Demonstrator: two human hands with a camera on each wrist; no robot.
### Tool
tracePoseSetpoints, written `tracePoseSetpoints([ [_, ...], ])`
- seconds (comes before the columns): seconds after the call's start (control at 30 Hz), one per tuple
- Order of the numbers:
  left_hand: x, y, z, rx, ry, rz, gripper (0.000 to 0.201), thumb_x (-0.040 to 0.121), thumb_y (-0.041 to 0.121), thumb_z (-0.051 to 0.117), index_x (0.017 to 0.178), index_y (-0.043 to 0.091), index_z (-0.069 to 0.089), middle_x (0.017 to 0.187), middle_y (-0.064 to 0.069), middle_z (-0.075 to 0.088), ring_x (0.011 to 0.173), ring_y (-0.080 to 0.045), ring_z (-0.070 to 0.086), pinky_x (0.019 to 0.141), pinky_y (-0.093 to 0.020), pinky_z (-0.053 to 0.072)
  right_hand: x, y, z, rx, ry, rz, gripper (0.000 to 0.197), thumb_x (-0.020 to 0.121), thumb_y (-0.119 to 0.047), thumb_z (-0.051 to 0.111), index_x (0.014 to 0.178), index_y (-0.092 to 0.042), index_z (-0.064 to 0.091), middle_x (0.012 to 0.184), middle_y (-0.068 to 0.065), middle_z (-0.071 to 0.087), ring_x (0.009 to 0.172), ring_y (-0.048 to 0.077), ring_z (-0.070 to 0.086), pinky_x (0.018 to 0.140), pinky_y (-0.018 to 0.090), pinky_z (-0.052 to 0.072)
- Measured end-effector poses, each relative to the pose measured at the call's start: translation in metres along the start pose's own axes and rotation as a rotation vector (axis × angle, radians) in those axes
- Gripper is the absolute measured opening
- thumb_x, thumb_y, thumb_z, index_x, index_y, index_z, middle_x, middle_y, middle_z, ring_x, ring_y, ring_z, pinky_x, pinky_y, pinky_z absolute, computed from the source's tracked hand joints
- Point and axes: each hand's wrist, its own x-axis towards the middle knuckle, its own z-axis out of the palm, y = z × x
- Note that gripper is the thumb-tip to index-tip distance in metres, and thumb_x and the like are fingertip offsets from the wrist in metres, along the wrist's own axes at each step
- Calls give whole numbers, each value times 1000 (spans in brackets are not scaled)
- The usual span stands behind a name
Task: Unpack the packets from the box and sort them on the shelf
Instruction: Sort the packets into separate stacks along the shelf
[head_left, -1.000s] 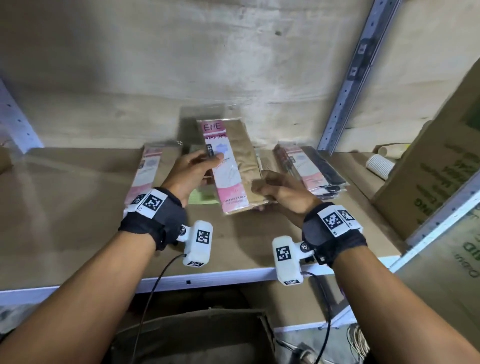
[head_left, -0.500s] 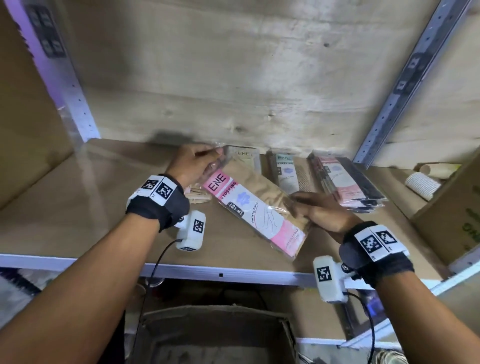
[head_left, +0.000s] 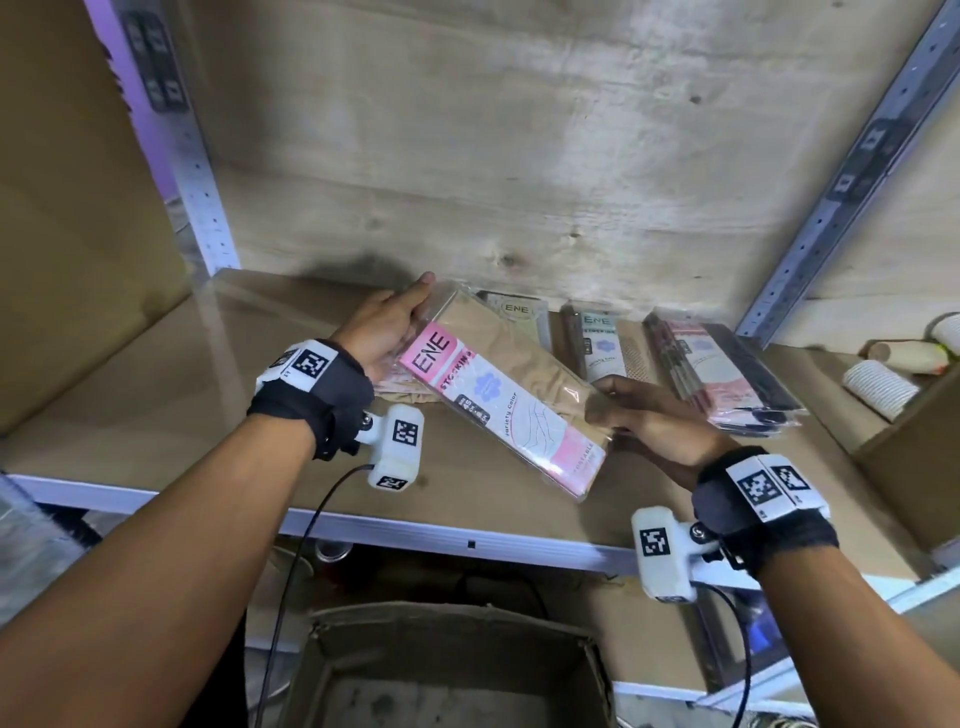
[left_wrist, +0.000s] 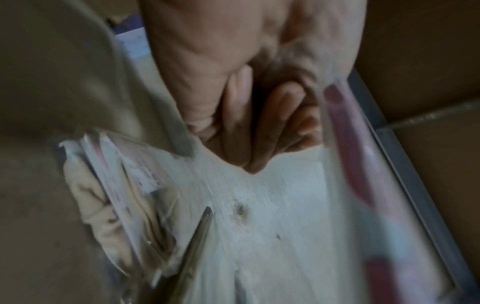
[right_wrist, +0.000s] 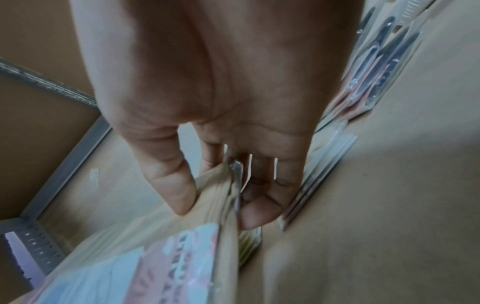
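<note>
Since the earlier frame you've swung the pink ENE stocking packet (head_left: 501, 402) diagonal over the shelf (head_left: 156, 395): left hand (head_left: 384, 332) grips its far end, right hand (head_left: 644, 421) its near side; left wrist shows curled fingers (left_wrist: 262, 123) behind it; right wrist, thumb and fingers (right_wrist: 254, 207) pinching its edge

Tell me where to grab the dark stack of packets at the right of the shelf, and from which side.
Grip the dark stack of clear-wrapped packets across its near short end, coming from the front edge of the brown shelf. It lies flat, long axis running back to the wall; that end faces you unobstructed. A thumb-over, fingers-under pinch would probably hold the slippery wrappers together.
</note>
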Motion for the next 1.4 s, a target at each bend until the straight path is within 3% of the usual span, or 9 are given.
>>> tracePoseSetpoints([
  [0.2,-6,4,-2,-175,-231,-49,44,100,39,49,70,26,78,65,-4,65,54,-18,60,53,-23,47,5,2,10,87,-77,-13,23,89,10,54,102,-8,61,91,13,62,86,26,55,67,29,45],
  [0.33,-8,13,-6,-180,-238,-34,44,96,38,52,62,23,75,48,4,64,41,-10,63,44,-16,50,11,3,15,207,-108,-8,25,87,11,54,102,-9,59,96,13,62,91,28,54,73,32,42],
  [0.5,-9,17,-20,-339,-166,-96,37,94,46,55,76,15,65,64,-5,64,54,-20,62,54,-23,52,18,5,20,290,-168,10,24,87,9,54,103,-9,59,96,11,63,91,25,55,75,33,42],
  [0.67,4,8,-52,-518,-24,-39,45,94,51,53,68,19,71,48,5,37,35,-7,31,34,-18,26,24,3,27,355,-197,-4,22,85,4,59,101,-10,64,99,12,64,90,23,61,70,29,50],
  [0.8,14,-1,-66,-787,60,-139,43,102,41,41,66,18,45,40,8,35,28,-5,26,27,-17,16,30,-2,39,486,-177,-44,21,80,0,64,92,-16,71,97,10,69,88,21,68,67,27,58],
  [0.9,14,-9,-58,-464,171,-194,37,99,41,49,69,19,50,43,9,42,30,-5,30,29,-14,19,38,-12,55,546,-117,-71,20,80,0,65,94,-15,66,97,9,74,91,22,73,71,30,61],
  [1.07,-9,-8,-36,46,-142,-158,29,84,46,71,97,19,71,82,-2,69,61,-12,57,55,-19,48,57,-23,83,604,15,-97,23,86,7,64,97,-12,56,105,16,71,99,28,70,75,34,62],
  [1.3,-15,-10,-29,51,-188,-46,35,84,5,75,118,5,67,106,-10,72,70,-7,66,61,-19,58,78,-25,112,532,97,-47,28,83,3,71,105,-2,56,105,17,70,89,32,70,65,29,63],
  [1.4,-9,-10,-35,56,-109,-69,37,82,5,77,117,0,66,105,-11,71,79,-14,69,60,-20,59,86,-28,115,404,143,-43,10,86,4,66,92,-4,66,82,4,73,59,15,66,53,22,55],
])
